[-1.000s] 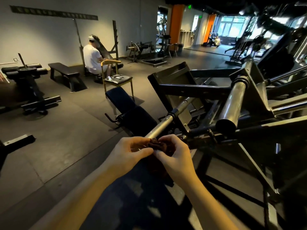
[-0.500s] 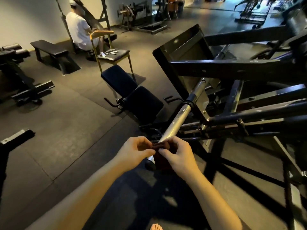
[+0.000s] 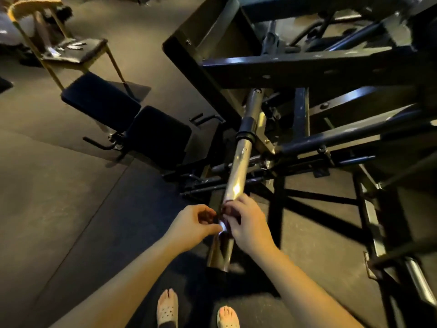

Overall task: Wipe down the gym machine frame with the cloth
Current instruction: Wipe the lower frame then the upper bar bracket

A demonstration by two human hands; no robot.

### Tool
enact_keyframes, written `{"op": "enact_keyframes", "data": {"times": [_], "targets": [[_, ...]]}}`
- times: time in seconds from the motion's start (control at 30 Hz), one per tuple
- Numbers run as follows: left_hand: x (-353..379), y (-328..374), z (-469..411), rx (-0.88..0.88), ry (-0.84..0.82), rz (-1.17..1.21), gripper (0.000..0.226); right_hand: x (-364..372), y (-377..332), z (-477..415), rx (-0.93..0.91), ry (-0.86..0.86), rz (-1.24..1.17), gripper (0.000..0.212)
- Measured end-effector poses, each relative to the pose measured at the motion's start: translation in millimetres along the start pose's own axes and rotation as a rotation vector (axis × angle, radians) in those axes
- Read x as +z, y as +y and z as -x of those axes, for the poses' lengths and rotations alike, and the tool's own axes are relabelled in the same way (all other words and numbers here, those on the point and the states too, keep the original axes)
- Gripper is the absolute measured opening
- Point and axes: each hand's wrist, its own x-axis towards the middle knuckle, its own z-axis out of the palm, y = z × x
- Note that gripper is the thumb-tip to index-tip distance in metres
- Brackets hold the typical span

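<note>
The cloth (image 3: 218,213), a small dark bunch, is held against the chrome bar (image 3: 238,166) of the gym machine frame (image 3: 307,67), near the bar's lower end and directly in front of the person. It is gripped from both sides. The left hand (image 3: 194,226) is brought in from the left with its fingers curled. The thumb and forefinger are closed toward each other in a pinch at the edge of the cloth, and the other fingers are folded into the palm. The right hand (image 3: 248,223) is laid over the bar from the right. Its fingers (image 3: 230,215) are bent and drawn close together, and the cloth is pinched under their tips, against the metal. The two hands are nearly touching across the bar (how much of the cloth is tucked under the fingers cannot be told, as the fabric is dark and blurred). A bright glint is seen on the chrome just below the fingertips.

The bar is seen running up and away from the hands into a black collar and on into the black beams of the frame. To the left, a dark padded bench (image 3: 101,100) stands on the grey floor (image 3: 59,197). Beyond it is a chair (image 3: 33,4) with yellow legs, and a few small pale items too blurred to name lie on its seat. At the bottom edge, two feet in pale perforated clogs (image 3: 168,308) are seen.
</note>
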Motion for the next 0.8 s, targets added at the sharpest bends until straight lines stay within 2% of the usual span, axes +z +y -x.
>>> {"op": "enact_keyframes", "data": {"times": [0.1,0.17,0.27,0.37,0.43,0.67,0.73,0.8], "targets": [[-2.5,3.7,-22.4,0.02,-0.054,-0.041,0.042,-5.9,6.7,-62.7,0.081,0.084,0.079,0.009],[-4.9,5.1,-36.4,0.054,-0.075,-0.044,0.039,-7.8,9.2,-84.8,0.138,0.12,0.129,0.011],[-11.9,4.1,-52.7,0.107,-0.11,-0.022,0.032,-5.7,-2.1,-55.9,0.175,0.105,0.119,0.017],[-17.3,0.2,-64.4,0.14,-0.246,-0.01,0.038,-4.7,-18.2,-4.1,0.185,0.012,0.079,0.019],[-20.9,0.3,-70.2,0.165,-0.295,-0.029,0.042,-4.1,-17.8,-6.2,0.2,0.001,0.108,0.02],[-29.7,20.8,-107.0,0.201,-0.208,-0.045,0.047,-1.9,18.8,-146.1,0.204,0.146,0.267,0.02],[-29.7,28.4,-122.6,0.195,-0.192,-0.037,0.044,-2.8,23.4,-161.8,0.234,0.175,0.252,0.021],[-31.1,33.2,-134.8,0.175,-0.227,0.001,0.039,-5.3,23.5,-141.5,0.236,0.18,0.188,0.023]]}}
